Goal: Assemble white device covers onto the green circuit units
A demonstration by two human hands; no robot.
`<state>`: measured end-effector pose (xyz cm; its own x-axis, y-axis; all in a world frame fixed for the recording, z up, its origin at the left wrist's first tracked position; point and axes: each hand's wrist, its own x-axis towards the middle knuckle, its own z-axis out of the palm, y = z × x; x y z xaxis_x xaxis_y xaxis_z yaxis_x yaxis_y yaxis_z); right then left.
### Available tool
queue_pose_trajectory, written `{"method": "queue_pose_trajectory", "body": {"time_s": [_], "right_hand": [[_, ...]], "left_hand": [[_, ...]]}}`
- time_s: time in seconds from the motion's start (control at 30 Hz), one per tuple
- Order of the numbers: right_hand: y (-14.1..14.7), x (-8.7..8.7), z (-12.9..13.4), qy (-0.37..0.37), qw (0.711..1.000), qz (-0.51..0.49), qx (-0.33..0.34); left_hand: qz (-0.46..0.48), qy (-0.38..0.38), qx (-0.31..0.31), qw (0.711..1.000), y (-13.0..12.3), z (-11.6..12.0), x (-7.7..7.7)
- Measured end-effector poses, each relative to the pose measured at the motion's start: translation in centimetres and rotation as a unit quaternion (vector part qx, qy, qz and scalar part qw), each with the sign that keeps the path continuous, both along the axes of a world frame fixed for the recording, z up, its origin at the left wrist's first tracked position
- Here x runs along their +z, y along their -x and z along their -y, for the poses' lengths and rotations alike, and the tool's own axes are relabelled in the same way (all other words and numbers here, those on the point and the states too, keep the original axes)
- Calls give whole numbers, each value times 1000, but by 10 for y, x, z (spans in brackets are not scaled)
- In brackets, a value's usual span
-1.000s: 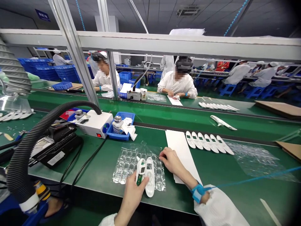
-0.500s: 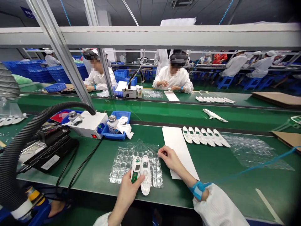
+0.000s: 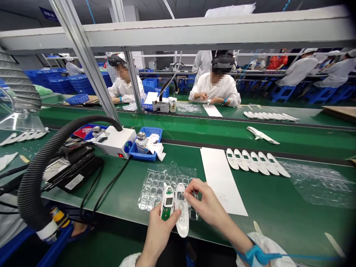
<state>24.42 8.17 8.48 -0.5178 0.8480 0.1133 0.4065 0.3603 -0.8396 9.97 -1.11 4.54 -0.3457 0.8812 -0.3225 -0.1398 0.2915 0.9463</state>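
My left hand (image 3: 162,231) is closed around a white plastic device housing (image 3: 170,193), which shows a green circuit board and a small dark display. The same hand, thumb on top, grips a long white oval cover (image 3: 182,224) with a window near its upper end. My right hand (image 3: 208,202) has its fingertips pinched together at that window; whatever is between them is too small or hidden to make out. Beneath both parts lies a clear plastic sheet with square pockets (image 3: 155,183). A small transparent piece (image 3: 223,197) rests on the white paper (image 3: 215,170) to the right.
Several white covers (image 3: 254,162) form a row behind the paper. At the left are a blue tray (image 3: 144,155) with a bottle and wipes, a white box (image 3: 114,142) and a black hose (image 3: 27,178). A blue wrist cord (image 3: 306,256) trails rightward. Co-workers sit opposite.
My right hand has moved from the edge of the pocketed sheet to the cover's window. My left hand still grips both parts. The camera view has shifted left, and a transparent piece shows on the paper.
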Motion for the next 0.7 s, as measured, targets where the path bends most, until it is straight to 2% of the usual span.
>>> {"method": "queue_pose_trajectory", "body": {"time_s": [0.2,0.43,0.57,0.7], "right_hand": [[8,-6,1,-34,999,42,-4],[12,-8,5,-41,998,53,-13],[12,-12,9,-2,999,39,-20],[12,-16,16,65,997,-19,-35]], "left_hand": [[-24,-2,7,1000,3,4,1],[-33,-2,8,999,3,5,-1],[-33,-5,7,999,6,6,-4],[-25,-7,10,1000,7,9,0]]}}
